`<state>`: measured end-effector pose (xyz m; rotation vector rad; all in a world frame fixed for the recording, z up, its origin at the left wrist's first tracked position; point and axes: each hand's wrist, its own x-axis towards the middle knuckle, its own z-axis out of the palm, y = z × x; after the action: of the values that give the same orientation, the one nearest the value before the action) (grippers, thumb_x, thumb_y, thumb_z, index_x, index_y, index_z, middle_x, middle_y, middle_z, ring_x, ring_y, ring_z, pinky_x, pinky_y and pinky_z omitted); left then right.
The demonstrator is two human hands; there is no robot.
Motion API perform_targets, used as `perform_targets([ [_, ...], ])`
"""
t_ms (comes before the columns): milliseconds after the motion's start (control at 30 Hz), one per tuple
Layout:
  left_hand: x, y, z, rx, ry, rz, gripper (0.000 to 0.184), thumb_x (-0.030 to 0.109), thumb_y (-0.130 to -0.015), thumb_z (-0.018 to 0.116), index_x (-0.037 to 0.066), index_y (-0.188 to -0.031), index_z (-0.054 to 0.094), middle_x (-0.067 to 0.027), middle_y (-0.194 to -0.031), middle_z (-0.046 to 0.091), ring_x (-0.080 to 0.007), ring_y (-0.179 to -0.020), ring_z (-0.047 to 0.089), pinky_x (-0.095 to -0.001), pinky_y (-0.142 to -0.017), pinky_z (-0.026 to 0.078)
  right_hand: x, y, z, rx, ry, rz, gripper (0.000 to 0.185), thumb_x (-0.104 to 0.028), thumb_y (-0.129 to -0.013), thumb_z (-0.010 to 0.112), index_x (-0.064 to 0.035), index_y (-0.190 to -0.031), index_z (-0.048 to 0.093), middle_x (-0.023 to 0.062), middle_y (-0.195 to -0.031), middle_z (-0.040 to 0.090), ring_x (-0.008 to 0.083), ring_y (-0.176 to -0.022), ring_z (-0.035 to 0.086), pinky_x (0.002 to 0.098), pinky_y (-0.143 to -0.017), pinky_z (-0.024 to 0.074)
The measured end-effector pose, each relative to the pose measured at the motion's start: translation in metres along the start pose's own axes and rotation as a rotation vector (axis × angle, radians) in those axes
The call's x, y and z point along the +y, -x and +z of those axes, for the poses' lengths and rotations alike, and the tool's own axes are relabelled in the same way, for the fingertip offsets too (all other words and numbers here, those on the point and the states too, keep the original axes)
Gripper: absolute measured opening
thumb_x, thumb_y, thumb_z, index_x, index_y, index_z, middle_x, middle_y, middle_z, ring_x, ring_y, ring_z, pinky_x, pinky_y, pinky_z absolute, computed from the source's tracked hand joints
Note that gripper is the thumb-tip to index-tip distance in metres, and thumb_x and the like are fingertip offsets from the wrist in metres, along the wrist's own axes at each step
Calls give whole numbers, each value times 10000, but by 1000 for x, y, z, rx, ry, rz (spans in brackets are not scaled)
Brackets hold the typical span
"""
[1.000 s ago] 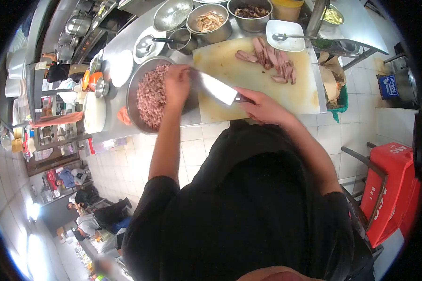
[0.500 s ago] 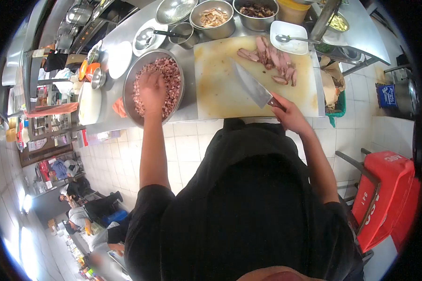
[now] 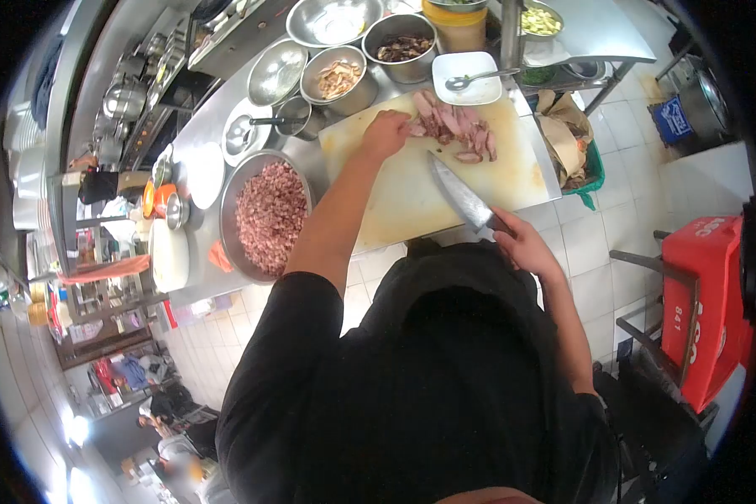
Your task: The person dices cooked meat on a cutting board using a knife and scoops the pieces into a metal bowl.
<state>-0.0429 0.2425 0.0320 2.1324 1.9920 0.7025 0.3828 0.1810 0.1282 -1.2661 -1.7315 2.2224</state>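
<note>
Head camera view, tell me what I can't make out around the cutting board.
Head view: the knife, part of its handle covered by the right hand.
Head view: whether the left hand grips the sliced meat, too small to tell.
Head view: the large bowl, its bottom hidden under diced meat.

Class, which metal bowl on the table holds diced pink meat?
The large bowl left of the cutting board, filled with small pink cubes; the pale strips and dark pieces sit in other bowls.
</note>
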Motion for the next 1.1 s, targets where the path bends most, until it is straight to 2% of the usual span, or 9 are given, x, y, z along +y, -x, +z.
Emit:
perform_targets([
  [67,-2,3,-1,-50,-57,-10,220,162,-896,739,62,-1087,776,-167,-1020,742,-365,-1031,691,-459,-930,555,8,9,-1,40,-100,-26,588,-46,-1038,606,-123,-1607,482,30,-1108,730,66,-635,491,251,-507,434],
  [167,7,7,-8,-68,-11,-109,202,190,-885,759,71,-1047,785,-161,-956,725,-368,-948,695,-464,-856,565,21,14,-3,114,-112,-78,595,-54,-1044,613,-125,-1617,467,30,-1129,730,72,-632,489,256,-502,434],
  [367,3,20,6,-32,66,-280,204,229,-867,795,53,-966,762,-164,-966,716,-367,-902,697,-462,-846,577,29,7,-4,113,-178,-117,594,-57,-1053,610,-118,-1622,454,60,-1262,725,69,-619,499,260,-471,434],
  [567,38,20,-5,-110,127,-451,340,318,-871,853,24,-928,693,-157,-873,701,-320,-851,706,-443,-774,561,12,-1,-15,106,-123,-48,585,-68,-1057,608,-79,-1617,442,16,-890,662,76,-568,495,264,-457,427],
  [667,61,27,-12,-84,130,-511,331,309,-880,840,30,-938,671,-153,-856,706,-341,-820,694,-455,-747,557,8,-6,-16,139,-111,-81,578,-66,-1056,607,-97,-1613,457,-2,-814,603,64,-553,475,253,-446,412],
  [767,60,52,-4,-4,41,-306,225,212,-886,796,38,-961,675,-170,-913,714,-381,-860,678,-483,-791,547,29,-21,-22,168,-6,-228,575,-81,-1043,630,-98,-1597,475,50,-876,680,118,-604,569,319,-521,505],
  [867,66,84,1,61,-21,-59,141,99,-857,752,56,-966,675,-172,-980,698,-397,-962,652,-493,-885,520,33,-39,-16,297,304,-643,589,-86,-1011,661,-128,-1576,499,160,-969,761,285,-735,719,421,-693,581],
  [967,76,114,-4,-40,-79,-65,144,118,-874,730,118,-1014,699,-127,-1049,680,-356,-1019,627,-480,-886,497,-12,-33,-9,286,518,-497,595,-86,-975,672,-169,-1546,528,246,-1081,754,444,-952,734,496,-860,576],
  [1100,97,142,-13,-1,-108,-63,203,112,-866,734,119,-1068,711,-78,-1094,663,-322,-1095,609,-462,-917,485,-35,-68,-3,231,750,-553,541,-141,-973,658,-221,-1502,576,249,-1013,744,472,-952,695,534,-835,569],
])
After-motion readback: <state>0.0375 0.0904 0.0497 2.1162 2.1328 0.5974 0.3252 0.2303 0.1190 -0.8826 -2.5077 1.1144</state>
